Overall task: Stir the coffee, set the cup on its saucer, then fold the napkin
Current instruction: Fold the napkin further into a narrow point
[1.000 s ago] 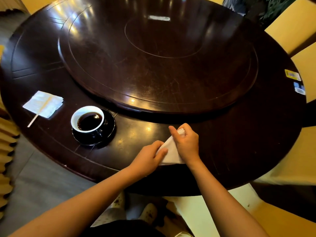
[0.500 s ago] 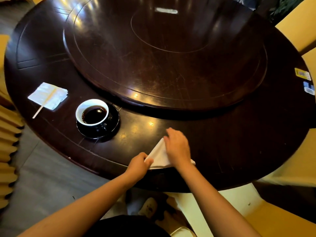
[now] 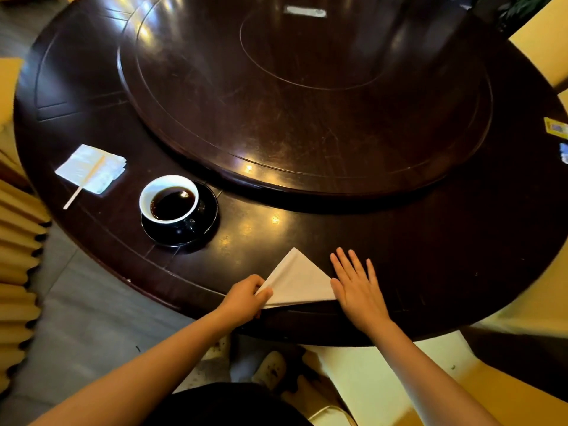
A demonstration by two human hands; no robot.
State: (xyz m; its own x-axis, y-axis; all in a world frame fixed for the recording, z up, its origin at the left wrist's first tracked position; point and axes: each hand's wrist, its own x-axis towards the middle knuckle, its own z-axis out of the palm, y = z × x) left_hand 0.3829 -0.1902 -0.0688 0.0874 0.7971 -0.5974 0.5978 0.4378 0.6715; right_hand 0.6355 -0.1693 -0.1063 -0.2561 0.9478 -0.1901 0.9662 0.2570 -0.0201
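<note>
A white napkin (image 3: 296, 279) lies folded into a triangle near the front edge of the dark round table (image 3: 430, 272). My left hand (image 3: 246, 298) pinches the napkin's left corner. My right hand (image 3: 356, 287) rests flat on the table with fingers spread, its thumb side touching the napkin's right corner. To the left, a white-lined cup of black coffee (image 3: 169, 199) stands on its black saucer (image 3: 209, 210).
A second folded white napkin (image 3: 92, 168) with a wooden stirrer (image 3: 80, 187) across it lies at the table's left. A large raised turntable (image 3: 301, 93) fills the table's middle. Yellow chairs (image 3: 538, 47) stand at the right, small packets (image 3: 556, 129) at the right edge.
My right hand slid off the napkin to the right and flattened on the table, uncovering the folded triangle. My left hand kept hold of the left corner.
</note>
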